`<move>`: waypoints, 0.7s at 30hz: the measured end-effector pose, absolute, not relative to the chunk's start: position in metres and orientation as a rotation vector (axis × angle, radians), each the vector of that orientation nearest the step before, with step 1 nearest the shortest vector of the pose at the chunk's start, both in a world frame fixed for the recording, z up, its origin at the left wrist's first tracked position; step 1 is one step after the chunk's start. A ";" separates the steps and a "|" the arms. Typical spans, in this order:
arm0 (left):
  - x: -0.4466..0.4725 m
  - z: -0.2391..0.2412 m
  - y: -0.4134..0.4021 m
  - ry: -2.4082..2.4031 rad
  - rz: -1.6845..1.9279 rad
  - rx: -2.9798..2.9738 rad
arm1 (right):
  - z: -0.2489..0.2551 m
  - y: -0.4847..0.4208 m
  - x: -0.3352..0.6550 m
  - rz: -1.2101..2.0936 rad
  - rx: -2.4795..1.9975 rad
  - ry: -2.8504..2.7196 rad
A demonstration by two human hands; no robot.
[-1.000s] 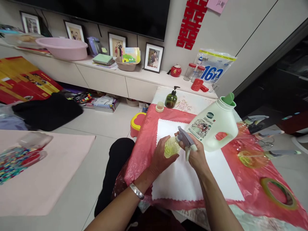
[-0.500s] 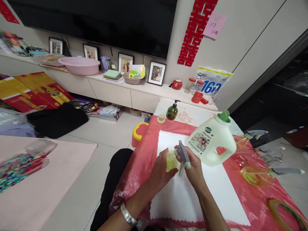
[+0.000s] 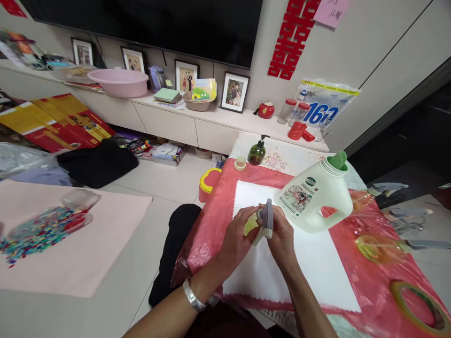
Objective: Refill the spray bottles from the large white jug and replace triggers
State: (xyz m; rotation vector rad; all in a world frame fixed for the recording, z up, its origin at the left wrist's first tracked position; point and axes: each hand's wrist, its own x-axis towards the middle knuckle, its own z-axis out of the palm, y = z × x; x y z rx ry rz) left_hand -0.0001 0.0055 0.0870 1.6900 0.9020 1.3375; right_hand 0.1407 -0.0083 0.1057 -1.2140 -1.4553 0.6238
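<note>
My left hand point(image 3: 235, 239) is wrapped round a small clear spray bottle point(image 3: 250, 224) with yellowish liquid in it. The bottle is tilted over a white scallop-edged sheet point(image 3: 317, 267). At its neck, the fingers of my right hand point(image 3: 283, 237) grip the grey trigger spray head point(image 3: 269, 217); the joint between head and neck is partly hidden. Just right of my hands stands a large pale-green jug point(image 3: 327, 199) with a flower label, a green piece point(image 3: 338, 160) sitting in its mouth. A cream cap point(image 3: 240, 163) rests beyond the sheet.
Other spray bottles lie at the table's right, one with yellow liquid point(image 3: 377, 249). A roll of tape point(image 3: 419, 305) is near the right corner. A dark-green pump bottle point(image 3: 257, 152) stands at the back. Left is a pink surface point(image 3: 116, 234) with colourful small pieces point(image 3: 45, 234).
The spray head has turned in my right hand, its nozzle end now pointing more towards me. My fingers have closed in round the bottle neck. The camera view has shifted slightly.
</note>
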 end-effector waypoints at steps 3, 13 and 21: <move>0.002 0.083 0.006 0.944 1.373 1.638 | 0.109 -0.011 0.143 0.627 -1.238 -1.508; 0.005 0.084 0.007 0.909 1.387 1.615 | 0.108 -0.009 0.148 0.574 -1.299 -1.515; 0.004 0.072 0.007 0.912 1.399 1.632 | 0.096 -0.010 0.135 0.565 -1.342 -1.379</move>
